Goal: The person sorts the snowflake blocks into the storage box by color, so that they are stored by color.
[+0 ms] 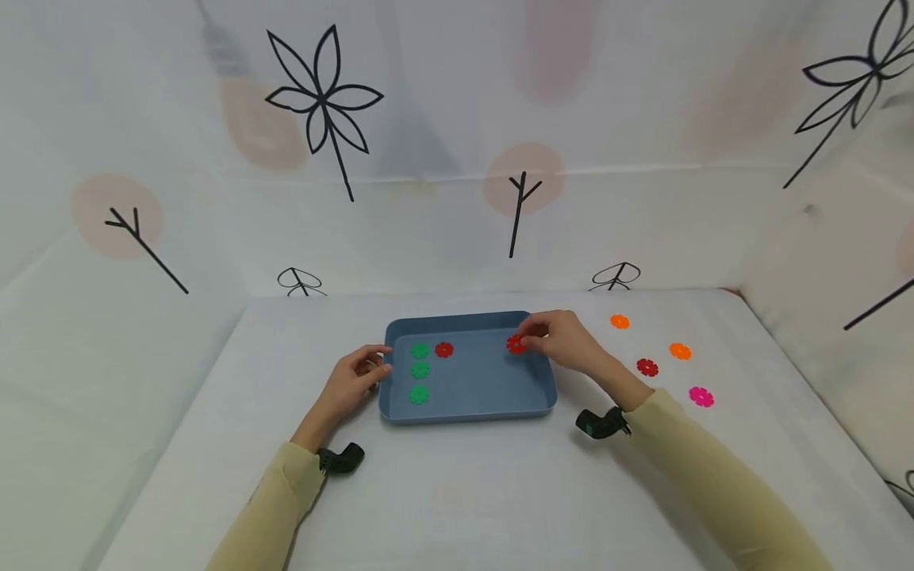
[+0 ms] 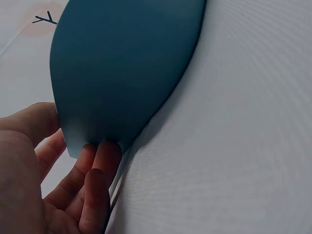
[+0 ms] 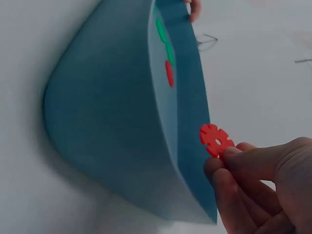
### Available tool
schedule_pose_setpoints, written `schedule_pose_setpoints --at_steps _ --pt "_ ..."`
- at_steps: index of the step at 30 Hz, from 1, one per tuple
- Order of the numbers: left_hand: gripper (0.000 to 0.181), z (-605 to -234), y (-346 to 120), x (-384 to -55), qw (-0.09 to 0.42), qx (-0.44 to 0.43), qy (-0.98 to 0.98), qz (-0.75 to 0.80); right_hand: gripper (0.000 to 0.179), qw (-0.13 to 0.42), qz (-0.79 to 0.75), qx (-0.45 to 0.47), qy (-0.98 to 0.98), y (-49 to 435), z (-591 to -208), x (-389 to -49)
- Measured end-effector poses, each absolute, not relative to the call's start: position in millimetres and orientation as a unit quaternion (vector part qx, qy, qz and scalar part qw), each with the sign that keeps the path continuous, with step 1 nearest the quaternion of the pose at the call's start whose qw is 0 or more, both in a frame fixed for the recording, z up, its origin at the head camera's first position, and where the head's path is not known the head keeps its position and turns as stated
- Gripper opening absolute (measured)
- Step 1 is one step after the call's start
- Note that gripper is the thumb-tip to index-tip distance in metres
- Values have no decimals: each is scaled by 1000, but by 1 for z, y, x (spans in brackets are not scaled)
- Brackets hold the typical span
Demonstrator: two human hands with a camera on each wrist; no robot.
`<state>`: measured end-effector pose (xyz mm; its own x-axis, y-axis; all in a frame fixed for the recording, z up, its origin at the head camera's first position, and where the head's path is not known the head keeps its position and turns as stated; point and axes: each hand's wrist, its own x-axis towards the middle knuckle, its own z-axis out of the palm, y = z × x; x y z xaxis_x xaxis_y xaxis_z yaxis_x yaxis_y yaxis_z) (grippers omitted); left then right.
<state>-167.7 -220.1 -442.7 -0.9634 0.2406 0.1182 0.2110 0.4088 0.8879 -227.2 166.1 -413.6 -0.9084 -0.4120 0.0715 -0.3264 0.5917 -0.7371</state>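
Note:
A shallow blue-grey tray (image 1: 467, 414) lies on the white-covered table. My left hand (image 1: 355, 379) holds the tray's left end, its fingers bent against the wall; the left wrist view shows fingertips (image 2: 108, 148) on the outside of that wall. Between right thumb and fingers I pinch a red flower-shaped disc (image 3: 214, 139) with a notched edge and a hole in its middle. That right hand (image 1: 560, 339) is above the tray's far right part. Green notched discs (image 1: 420, 370) form a column at the tray's left, with another red disc (image 1: 444, 350) beside the top one.
Right of the tray lie an orange disc (image 1: 620, 321), a second orange disc (image 1: 681, 351), a red disc (image 1: 647, 367) and a pink disc (image 1: 701, 396). A printed white cloth (image 1: 428, 230) stands behind the table. Dark wrist cameras (image 1: 601, 423) stick out from both sleeves.

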Motion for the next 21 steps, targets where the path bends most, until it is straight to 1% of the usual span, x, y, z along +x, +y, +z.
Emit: schedule_pose_setpoints --at_steps 7,14,21 --pt "36 -444 -220 -169 16 131 842 523 11 73 -393 -237 886 138 -418 -235" --pt "37 -476 -230 -185 14 126 840 528 10 107 -401 -250 875 115 -422 -246" --pt "35 -479 -231 -185 6 130 831 540 10 141 -401 -247 871 98 -424 -257"
